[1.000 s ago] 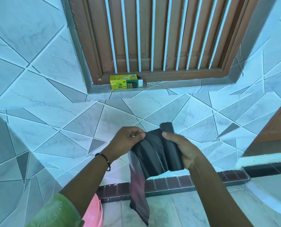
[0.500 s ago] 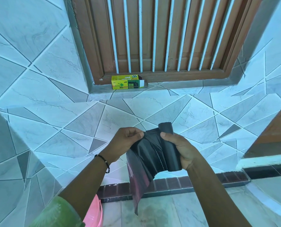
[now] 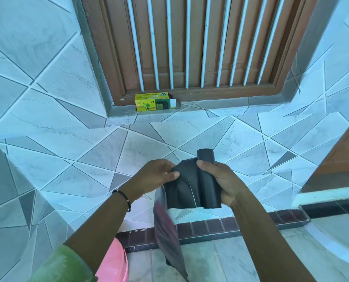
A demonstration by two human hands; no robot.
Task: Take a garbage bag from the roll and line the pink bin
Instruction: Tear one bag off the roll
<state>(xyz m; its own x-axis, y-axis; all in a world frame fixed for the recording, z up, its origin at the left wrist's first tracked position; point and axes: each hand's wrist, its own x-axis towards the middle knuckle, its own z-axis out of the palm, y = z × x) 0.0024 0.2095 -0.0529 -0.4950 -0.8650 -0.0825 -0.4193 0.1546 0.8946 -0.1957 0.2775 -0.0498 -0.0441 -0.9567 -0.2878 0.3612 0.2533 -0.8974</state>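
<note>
A black roll of garbage bags (image 3: pixel 207 180) is gripped in my right hand (image 3: pixel 223 183), with its top end sticking up above the fingers. One black bag (image 3: pixel 182 187) is pulled off the roll to the left, a pale perforated line crossing it. My left hand (image 3: pixel 154 177) pinches the bag's upper left edge. The loose end of the bag (image 3: pixel 167 235) hangs down, blurred, toward the floor. The pink bin (image 3: pixel 113 263) shows only as a rim at the bottom left, partly behind my left arm.
A yellow-green bin bag box (image 3: pixel 156 103) lies on the tiled sill under a brown barred window (image 3: pixel 189 43). Pale tiled walls surround. A dark brick strip (image 3: pixel 230 226) runs along the floor edge. A brown wooden surface (image 3: pixel 342 159) is at the right.
The hanging end of the bag has swung and lengthened again after rising. Both hands stay at the roll and the bag, almost in the same place.
</note>
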